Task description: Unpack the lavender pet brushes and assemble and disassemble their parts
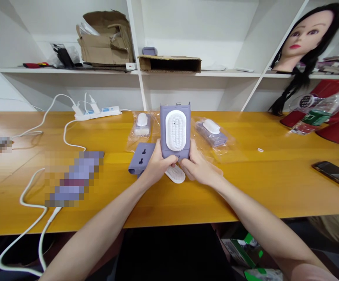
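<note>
Both my hands grip a purple plastic housing [163, 128] with a white oval bristled pad [176, 130] on its face, held upright above the table. My left hand [157, 164] wraps its lower left corner, and my right hand [200, 166] its lower right corner, thumbs close together at the bottom edge. Beneath lies a second white oval bristled piece [176, 175], partly hidden by my hands. A purple panel with two keyhole slots [141, 158] rests beside my left hand. Behind, two similar purple units [142, 125] [212, 132] with white ovals lie on clear plastic bags.
On the wooden table [105, 218] are a blurred phone-like device [75, 179] with white cable, a power strip [99, 113], a dark phone [334, 175] and a plastic bottle [318, 115]. Shelves behind hold a cardboard box [106, 47], a flat carton [169, 64] and a mannequin head [306, 37].
</note>
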{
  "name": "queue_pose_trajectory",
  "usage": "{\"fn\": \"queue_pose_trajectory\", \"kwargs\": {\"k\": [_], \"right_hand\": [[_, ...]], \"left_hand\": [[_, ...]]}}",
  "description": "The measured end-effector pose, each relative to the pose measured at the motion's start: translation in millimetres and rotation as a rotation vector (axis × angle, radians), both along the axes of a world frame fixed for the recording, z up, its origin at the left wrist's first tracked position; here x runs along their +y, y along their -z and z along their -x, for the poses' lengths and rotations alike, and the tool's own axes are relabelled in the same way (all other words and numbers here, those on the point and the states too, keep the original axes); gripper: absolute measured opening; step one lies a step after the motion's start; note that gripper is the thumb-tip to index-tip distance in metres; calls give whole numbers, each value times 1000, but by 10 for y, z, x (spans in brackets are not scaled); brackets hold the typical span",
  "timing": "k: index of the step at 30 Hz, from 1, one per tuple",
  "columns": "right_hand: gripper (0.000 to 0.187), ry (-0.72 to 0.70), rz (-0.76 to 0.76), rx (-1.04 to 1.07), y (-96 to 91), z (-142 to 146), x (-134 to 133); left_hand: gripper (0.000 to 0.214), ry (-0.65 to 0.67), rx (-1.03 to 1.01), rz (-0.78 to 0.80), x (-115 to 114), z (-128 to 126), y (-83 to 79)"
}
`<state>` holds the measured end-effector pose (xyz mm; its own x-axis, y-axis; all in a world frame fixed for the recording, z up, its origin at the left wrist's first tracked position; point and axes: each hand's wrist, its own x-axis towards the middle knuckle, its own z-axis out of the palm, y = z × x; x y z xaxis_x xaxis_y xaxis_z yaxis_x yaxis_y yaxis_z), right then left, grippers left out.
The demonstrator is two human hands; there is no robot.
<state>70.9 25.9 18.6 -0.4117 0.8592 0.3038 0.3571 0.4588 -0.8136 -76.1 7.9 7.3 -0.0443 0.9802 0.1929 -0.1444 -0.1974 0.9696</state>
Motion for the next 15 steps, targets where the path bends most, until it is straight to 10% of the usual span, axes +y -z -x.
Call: {"fn": "queue_pose_trajectory", "kwargs": {"k": [15], "right_hand": [[36,1,35,196,138,40,95]], "left_hand": [[44,52,113,28,1,41,33]]}}
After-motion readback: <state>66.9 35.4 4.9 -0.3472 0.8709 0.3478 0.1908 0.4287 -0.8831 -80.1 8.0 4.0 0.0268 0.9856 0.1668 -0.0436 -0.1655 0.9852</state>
